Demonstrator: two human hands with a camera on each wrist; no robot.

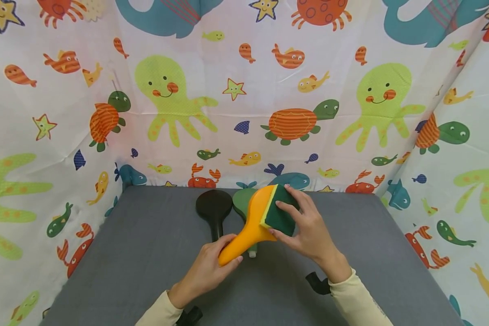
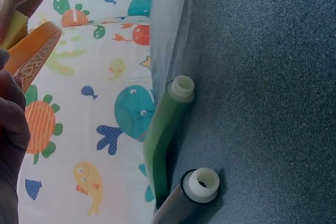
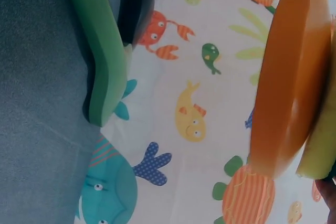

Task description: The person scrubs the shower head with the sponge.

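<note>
My left hand (image 1: pixel 205 267) grips an orange handheld shower head (image 1: pixel 250 226) by the lower end of its handle, tilted up to the right above the table. My right hand (image 1: pixel 314 231) holds a sponge (image 1: pixel 284 210), yellow with a dark green scouring side, between thumb and fingers. The sponge's yellow side lies against the shower head's round head, green side outward. The left wrist view shows a patterned face on the orange head (image 2: pixel 39 53). In the right wrist view, the sponge (image 3: pixel 320 140) lies along the orange head's side.
Behind the orange one, a black shower head (image 1: pixel 213 206) and a green shower head (image 1: pixel 240 201) lie on the grey table (image 1: pixel 155 253). Both have white connector ends in the left wrist view. A sea-animal printed curtain (image 1: pixel 228 122) encloses the table's back and sides.
</note>
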